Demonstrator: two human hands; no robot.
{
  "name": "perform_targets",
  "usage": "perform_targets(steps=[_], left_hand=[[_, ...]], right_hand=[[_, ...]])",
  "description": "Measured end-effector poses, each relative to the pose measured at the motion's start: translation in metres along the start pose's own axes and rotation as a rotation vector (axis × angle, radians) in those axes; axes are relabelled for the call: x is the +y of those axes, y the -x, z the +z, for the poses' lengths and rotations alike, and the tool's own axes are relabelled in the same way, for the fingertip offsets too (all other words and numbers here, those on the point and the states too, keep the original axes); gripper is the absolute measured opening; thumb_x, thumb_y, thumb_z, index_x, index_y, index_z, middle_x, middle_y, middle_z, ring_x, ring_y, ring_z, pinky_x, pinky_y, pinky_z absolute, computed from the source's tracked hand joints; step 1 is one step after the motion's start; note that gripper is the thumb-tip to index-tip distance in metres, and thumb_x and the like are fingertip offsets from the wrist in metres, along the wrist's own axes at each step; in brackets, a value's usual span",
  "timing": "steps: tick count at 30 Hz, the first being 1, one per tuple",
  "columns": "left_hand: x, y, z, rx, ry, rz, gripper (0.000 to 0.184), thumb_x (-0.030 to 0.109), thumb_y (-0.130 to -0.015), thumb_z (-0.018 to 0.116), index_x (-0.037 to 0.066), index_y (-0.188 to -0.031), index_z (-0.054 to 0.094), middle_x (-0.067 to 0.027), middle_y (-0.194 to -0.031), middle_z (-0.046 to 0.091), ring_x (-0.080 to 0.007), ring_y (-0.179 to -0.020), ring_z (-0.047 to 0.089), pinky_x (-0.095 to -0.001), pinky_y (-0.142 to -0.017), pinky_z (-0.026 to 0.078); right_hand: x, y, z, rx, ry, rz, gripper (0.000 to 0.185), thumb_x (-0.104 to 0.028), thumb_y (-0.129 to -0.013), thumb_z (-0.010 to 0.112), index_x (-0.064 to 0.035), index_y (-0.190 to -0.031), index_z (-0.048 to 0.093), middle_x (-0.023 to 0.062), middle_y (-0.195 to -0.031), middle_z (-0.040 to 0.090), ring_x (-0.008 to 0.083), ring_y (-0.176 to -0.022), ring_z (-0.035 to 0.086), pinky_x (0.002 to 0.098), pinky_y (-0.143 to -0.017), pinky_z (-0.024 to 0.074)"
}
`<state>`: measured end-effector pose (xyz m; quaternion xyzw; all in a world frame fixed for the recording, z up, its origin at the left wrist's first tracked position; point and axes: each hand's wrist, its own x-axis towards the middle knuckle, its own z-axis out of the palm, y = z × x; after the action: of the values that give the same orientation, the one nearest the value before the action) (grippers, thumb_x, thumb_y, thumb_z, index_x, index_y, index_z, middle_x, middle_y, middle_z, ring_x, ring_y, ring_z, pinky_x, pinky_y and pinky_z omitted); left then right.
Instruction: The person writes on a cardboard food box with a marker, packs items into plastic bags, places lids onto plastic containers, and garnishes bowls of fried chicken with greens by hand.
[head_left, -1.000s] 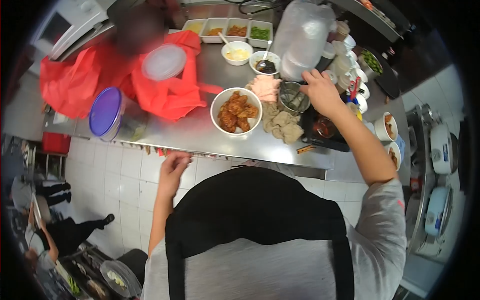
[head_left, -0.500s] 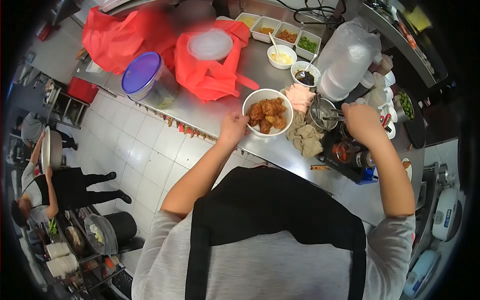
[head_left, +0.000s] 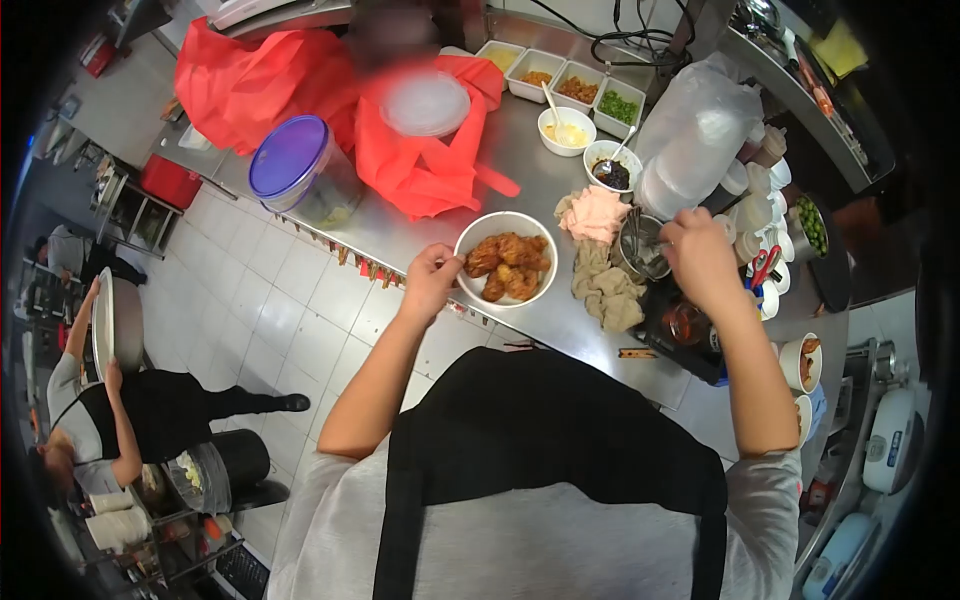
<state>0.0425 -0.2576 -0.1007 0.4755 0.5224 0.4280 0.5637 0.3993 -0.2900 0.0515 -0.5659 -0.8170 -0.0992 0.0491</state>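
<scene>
My left hand [head_left: 432, 283] pinches the left rim of a white bowl [head_left: 463, 282] near the counter's front edge. Pieces of browned fried chicken [head_left: 508, 265] fill it. To the right, my right hand [head_left: 697, 258] has its fingers curled at the top of metal tongs [head_left: 646, 238], which stand in a round metal container [head_left: 629, 256]; its fingertips partly cover the handles. Left of that container lie a crumpled pink cloth [head_left: 592, 214] and a crumpled beige cloth [head_left: 606, 288].
Behind are red bags [head_left: 420, 185], a purple-lidded tub [head_left: 290, 160], topping trays [head_left: 577, 88], and two small bowls with spoons [head_left: 566, 130]. A plastic-wrapped stack [head_left: 695, 120] and red-handled scissors [head_left: 766, 265] are at right. On the left, a person [head_left: 125, 405] carries a large pot [head_left: 118, 325].
The chicken bowl and my left hand have moved left and closer to me. My right hand has lowered over the metal container. The person with the pot has taken a step.
</scene>
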Motion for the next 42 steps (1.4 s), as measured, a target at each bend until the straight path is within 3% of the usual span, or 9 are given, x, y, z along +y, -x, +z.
perform_targets(steps=[5,13,17,21,24,27,34,38,42], left_hand=[[0.013,-0.014,-0.031,0.102,-0.171,0.075,0.005,0.011,-0.087,0.059,0.006,-0.089,0.059,0.0018,-0.077,0.057,-0.0064,-0.064,0.049,-0.0203,-0.056,0.039],[0.011,-0.031,-0.029,0.083,-0.193,0.182,0.011,0.012,-0.089,0.058,0.003,-0.094,0.062,0.0010,-0.076,0.056,-0.0077,-0.069,0.050,-0.0225,-0.064,0.042],[0.019,-0.034,-0.023,0.039,-0.266,0.201,0.012,0.014,-0.089,0.059,0.003,-0.093,0.062,0.0007,-0.078,0.059,-0.0071,-0.072,0.052,-0.0225,-0.066,0.044],[0.011,-0.047,-0.020,-0.015,-0.188,0.153,0.012,0.014,-0.089,0.059,0.003,-0.091,0.063,0.0009,-0.079,0.060,-0.0065,-0.072,0.053,-0.0222,-0.066,0.044],[0.012,-0.049,-0.019,-0.027,-0.205,0.153,0.011,0.013,-0.089,0.059,0.003,-0.091,0.063,0.0009,-0.079,0.061,-0.0060,-0.072,0.054,-0.0221,-0.066,0.044],[0.014,-0.055,-0.017,-0.062,-0.225,0.131,0.011,0.013,-0.089,0.059,0.003,-0.090,0.063,0.0005,-0.080,0.062,-0.0059,-0.072,0.054,-0.0220,-0.066,0.045],[0.014,-0.064,-0.014,-0.096,-0.292,0.183,0.013,0.014,-0.088,0.061,0.002,-0.089,0.064,-0.0004,-0.076,0.062,-0.0065,-0.068,0.054,-0.0234,-0.062,0.045],[0.039,-0.048,-0.004,-0.022,-0.568,0.221,0.013,0.015,-0.084,0.063,0.003,-0.087,0.064,-0.0055,-0.069,0.062,-0.0099,-0.065,0.057,-0.0261,-0.062,0.046],[0.034,-0.055,0.000,0.133,-0.588,0.310,0.013,0.020,-0.082,0.060,0.008,-0.084,0.065,-0.0139,-0.078,0.064,-0.0325,-0.076,0.062,-0.0405,-0.068,0.048]], right_hand=[[-0.035,-0.040,0.036,-0.036,0.059,-0.081,0.010,-0.012,-0.073,0.060,-0.0076,-0.081,0.065,0.0089,-0.087,0.061,0.0266,-0.086,0.058,0.0386,-0.074,0.0462],[-0.043,-0.085,0.092,-0.082,0.216,0.091,0.013,-0.022,-0.073,0.065,-0.0139,-0.083,0.066,0.0040,-0.090,0.062,0.0215,-0.087,0.059,0.0422,-0.073,0.0429],[-0.047,-0.103,0.068,0.118,-0.565,-0.035,0.020,-0.018,-0.066,0.069,-0.0051,-0.077,0.058,0.0073,-0.079,0.060,0.0239,-0.072,0.058,0.0364,-0.063,0.0454],[-0.068,-0.122,0.116,-0.172,-0.959,0.255,0.021,-0.018,-0.068,0.069,-0.0046,-0.076,0.056,0.0078,-0.067,0.060,0.0176,-0.060,0.057,0.0318,-0.057,0.0458],[-0.083,-0.125,0.144,-0.153,-0.950,0.310,0.020,-0.017,-0.070,0.072,-0.0028,-0.076,0.060,0.0082,-0.071,0.061,0.0161,-0.066,0.059,0.0296,-0.062,0.0475],[-0.111,-0.126,0.121,-0.152,-1.317,0.063,0.016,-0.014,-0.074,0.071,-0.0010,-0.081,0.063,0.0084,-0.079,0.063,0.0157,-0.072,0.060,0.0286,-0.067,0.0477],[-0.113,-0.129,0.103,-0.057,-0.691,-0.544,0.018,-0.006,-0.076,0.063,-0.0078,-0.093,0.066,0.0099,-0.099,0.065,0.0264,-0.089,0.064,0.0358,-0.075,0.0502],[-0.117,-0.115,0.076,-0.194,-0.358,-0.522,0.024,-0.007,-0.077,0.055,-0.0040,-0.100,0.061,0.0143,-0.112,0.060,0.0311,-0.094,0.061,0.0398,-0.079,0.0494],[-0.114,-0.091,0.073,-0.105,-0.172,-0.464,0.023,-0.009,-0.080,0.051,-0.0006,-0.100,0.059,0.0178,-0.108,0.059,0.0331,-0.093,0.059,0.0406,-0.081,0.0481]])
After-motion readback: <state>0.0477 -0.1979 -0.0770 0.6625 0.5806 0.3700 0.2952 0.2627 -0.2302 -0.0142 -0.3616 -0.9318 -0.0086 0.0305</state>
